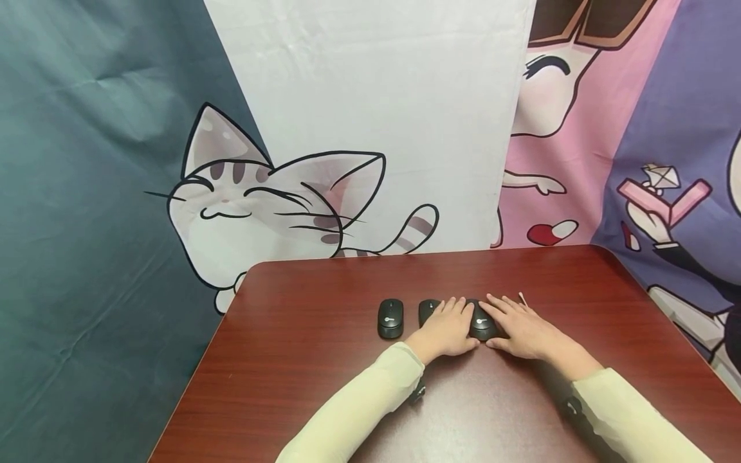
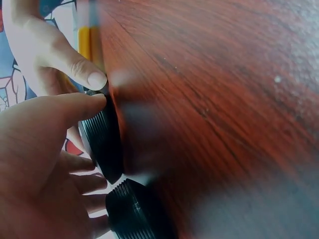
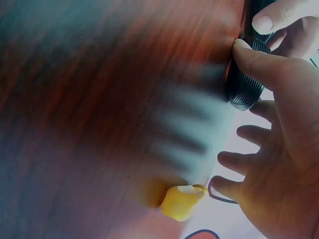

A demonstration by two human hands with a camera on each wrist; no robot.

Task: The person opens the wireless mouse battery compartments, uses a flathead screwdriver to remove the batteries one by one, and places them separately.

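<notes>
Apparently aligning the rightmost mouse (image 1: 482,326), at three o'clock from the leftmost mouse (image 1: 390,318) on the table (image 1: 278,360) — between left hand (image 1: 444,329) and right hand (image 1: 523,333), both uncurled, touching by thumb at six o'clock. Probably calls next for even, gentle pressure.

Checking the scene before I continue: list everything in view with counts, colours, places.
Wood-grain table: 1, reddish-brown, under the hands
Cartoon-printed fabric backdrop: 1, multicoloured, behind the table
Plastic computer mice: 3, black, in a row on the table
Small object, kind unclear: 1, yellow and white, right of the mice
Long sleeves: 2, cream, on the forearms
Wrist devices: 2, dark, under the sleeves
Left hand: 1, bare, touching the rightmost mouse
Right hand: 1, bare, touching it too
</notes>
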